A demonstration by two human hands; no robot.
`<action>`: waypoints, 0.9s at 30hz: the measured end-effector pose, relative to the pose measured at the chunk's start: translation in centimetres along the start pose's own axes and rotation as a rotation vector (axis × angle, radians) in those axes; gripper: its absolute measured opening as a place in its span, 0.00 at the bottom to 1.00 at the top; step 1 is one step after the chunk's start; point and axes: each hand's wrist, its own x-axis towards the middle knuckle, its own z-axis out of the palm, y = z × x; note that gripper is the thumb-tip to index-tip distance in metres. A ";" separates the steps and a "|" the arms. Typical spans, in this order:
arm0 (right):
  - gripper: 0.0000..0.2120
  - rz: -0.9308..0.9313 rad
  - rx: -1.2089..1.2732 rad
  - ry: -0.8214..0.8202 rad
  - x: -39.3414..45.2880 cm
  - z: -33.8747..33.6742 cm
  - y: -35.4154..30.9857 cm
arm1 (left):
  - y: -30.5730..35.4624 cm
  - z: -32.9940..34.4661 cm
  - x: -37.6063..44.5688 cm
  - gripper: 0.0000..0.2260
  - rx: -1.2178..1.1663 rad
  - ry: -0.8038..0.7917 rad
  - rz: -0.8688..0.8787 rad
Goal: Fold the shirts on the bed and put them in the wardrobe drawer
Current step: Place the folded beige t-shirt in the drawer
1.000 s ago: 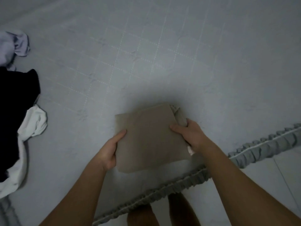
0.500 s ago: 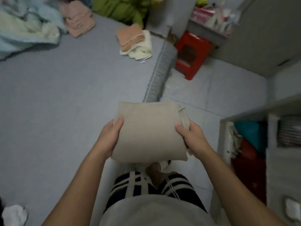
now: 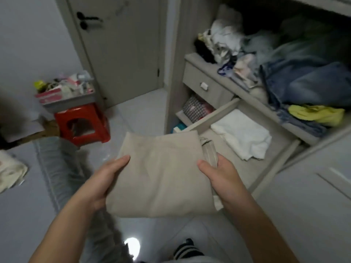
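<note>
Bedroom floor underfoot, bed edge at left. Left hand and right hand clasping opposite sides of folded beige shirt, thumbs on top, held level before open wardrobe drawer. Best lowered flat onto bare drawer floor beside folded white garment, releasing both sides together.

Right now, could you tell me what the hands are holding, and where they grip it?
The folded beige shirt: left hand grips its left edge, right hand its right edge.
</note>
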 end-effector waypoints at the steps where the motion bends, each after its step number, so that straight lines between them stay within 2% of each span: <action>1: 0.07 -0.012 0.035 0.036 0.0 -1.9 -0.6 | 1.3 2.0 0.8 0.16 0.055 -0.032 0.026; 5: 0.08 -0.031 0.099 0.165 0.8 -8.9 -1.2 | 4.5 9.8 4.0 0.15 0.264 -0.157 0.107; 9: 0.08 0.046 0.180 0.257 2.5 -13.7 0.4 | 4.9 16.2 8.3 0.17 0.404 -0.250 0.094; 16: 0.10 0.130 0.341 0.356 6.5 -18.4 2.9 | 3.9 24.4 17.1 0.14 0.584 -0.257 0.032; 20: 0.10 0.172 0.287 0.419 11.3 -20.6 3.8 | 4.0 29.3 23.1 0.13 0.704 -0.274 0.030; 27: 0.11 0.260 0.169 0.676 21.0 -24.0 5.0 | 4.5 37.2 32.2 0.19 0.846 -0.339 0.208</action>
